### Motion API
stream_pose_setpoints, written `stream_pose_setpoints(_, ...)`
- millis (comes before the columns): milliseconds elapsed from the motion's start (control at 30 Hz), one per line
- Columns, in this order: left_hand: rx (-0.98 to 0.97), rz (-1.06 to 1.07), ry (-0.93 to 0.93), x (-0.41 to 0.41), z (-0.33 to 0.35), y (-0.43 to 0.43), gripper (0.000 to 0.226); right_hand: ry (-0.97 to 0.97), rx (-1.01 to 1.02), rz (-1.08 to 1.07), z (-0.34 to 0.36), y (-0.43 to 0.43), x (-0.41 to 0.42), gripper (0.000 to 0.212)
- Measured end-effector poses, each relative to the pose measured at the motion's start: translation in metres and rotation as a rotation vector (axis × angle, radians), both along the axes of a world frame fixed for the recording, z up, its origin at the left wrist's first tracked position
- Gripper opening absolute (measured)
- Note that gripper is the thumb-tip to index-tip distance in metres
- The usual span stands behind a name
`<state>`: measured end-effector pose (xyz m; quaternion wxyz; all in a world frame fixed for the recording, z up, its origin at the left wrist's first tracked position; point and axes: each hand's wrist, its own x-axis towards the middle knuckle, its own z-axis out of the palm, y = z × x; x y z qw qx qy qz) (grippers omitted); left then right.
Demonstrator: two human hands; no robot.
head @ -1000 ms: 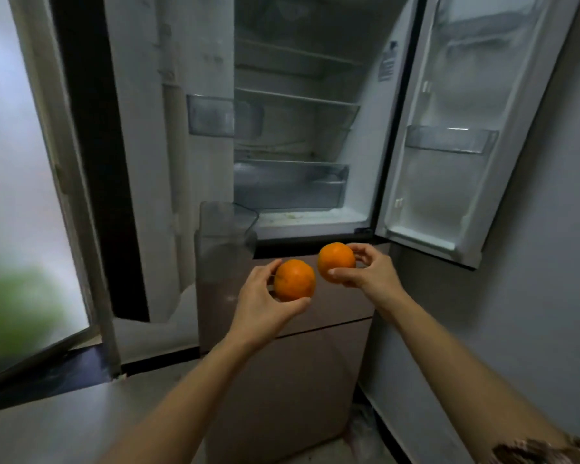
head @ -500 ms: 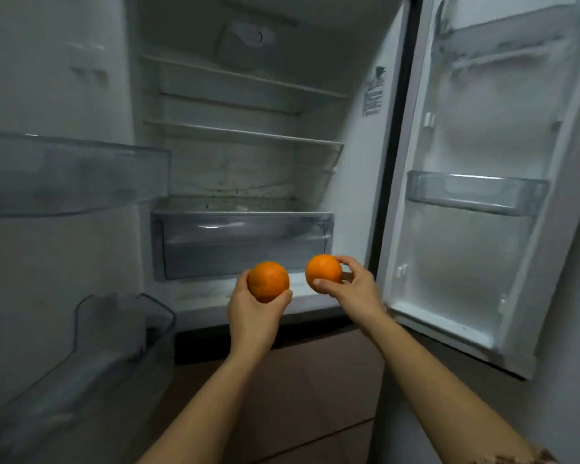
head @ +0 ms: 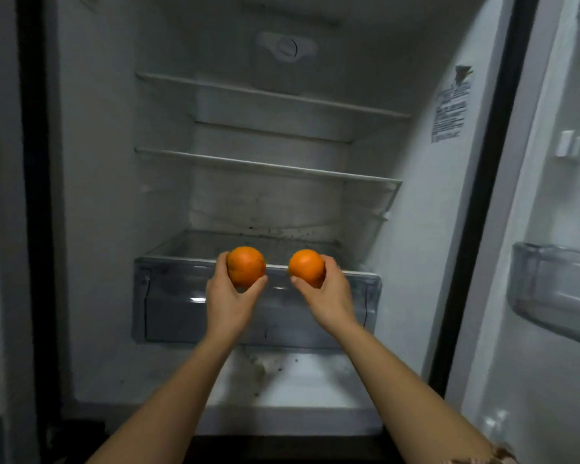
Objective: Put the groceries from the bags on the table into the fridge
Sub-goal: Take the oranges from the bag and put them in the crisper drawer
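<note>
1. Two round, bright, smooth-skinned oranges are held in front of the open white fridge (head: 98,195). There is one in each hand, and they are apart from each other, level with the top rim of its clear plastic crisper drawer (head: 168,296).
2. The left hand (head: 230,303) grips the left orange (head: 246,266) from below, with the thumb on the fruit's right flank and the fingers curled round its far left side.
3. The right orange (head: 306,266) sits in the right hand (head: 330,296), which clasps it with the thumb low on the left and the fingers wrapped round the right side.
4. Both fruits look firm and light, and their peel gives fair grip. A cupped hold round the widest part, as now, should suit them. Being round, they will probably roll on a bare glass shelf (head: 268,167), so the drawer or another walled spot seems safer.
5. Far right, a clear plastic door bin (head: 556,286) hangs on the open door, well apart from the hands.
</note>
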<state>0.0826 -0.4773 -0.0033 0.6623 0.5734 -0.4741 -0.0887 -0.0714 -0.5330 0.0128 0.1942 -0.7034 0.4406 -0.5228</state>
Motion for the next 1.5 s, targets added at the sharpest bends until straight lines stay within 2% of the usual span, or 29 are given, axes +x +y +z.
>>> stream_pose_setpoints(67,0.001,0.037,-0.086,0.01,0.004,-0.013,0.071,0.076,-0.045,-0.017,0.0,-0.019,0.006,0.062)
stream_pose_setpoints(167,0.058,0.105,-0.222,0.025,0.01,-0.029,0.072,0.294,-0.06,-0.093,0.005,-0.039,0.008,0.063)
stream_pose_setpoints(233,0.101,0.149,-0.315,0.032,0.012,-0.035,0.073,0.362,-0.066,-0.083,0.005,-0.044,0.009,0.062)
stream_pose_setpoints(500,0.133,0.139,-0.334,0.027,0.026,-0.02,0.067,0.348,-0.2,-0.091,0.003,-0.043,0.004,0.064)
stream_pose_setpoints(600,0.08,0.155,-0.35,0.027,0.026,-0.009,0.068,0.219,-0.161,-0.045,0.002,-0.034,-0.002,0.064)
stream_pose_setpoints(700,0.011,0.188,-0.371,0.027,0.024,0.002,0.073,0.118,-0.206,-0.034,0.003,-0.018,-0.007,0.059)
stream_pose_setpoints(800,-0.015,0.226,-0.421,0.025,0.023,0.015,0.077,0.138,-0.244,-0.066,0.005,0.001,-0.012,0.058)
stream_pose_setpoints(1067,0.014,0.284,-0.494,0.011,0.027,0.053,0.068,0.227,-0.219,-0.009,0.015,0.054,-0.029,0.057)
stream_pose_setpoints(1167,0.075,0.304,-0.512,0.008,0.034,0.061,0.065,0.301,-0.177,0.005,0.025,0.061,-0.032,0.058)
stream_pose_setpoints(1300,0.272,0.247,-0.502,0.014,0.057,0.057,0.058,0.367,-0.07,0.022,0.049,0.047,-0.023,0.051)
stream_pose_setpoints(1400,0.449,0.131,-0.548,0.028,0.076,0.042,0.06,0.454,0.097,0.083,0.071,0.023,-0.008,0.04)
stream_pose_setpoints(1500,0.679,-0.056,-0.566,0.039,0.093,0.027,0.069,0.635,0.288,0.213,0.081,-0.001,0.007,0.036)
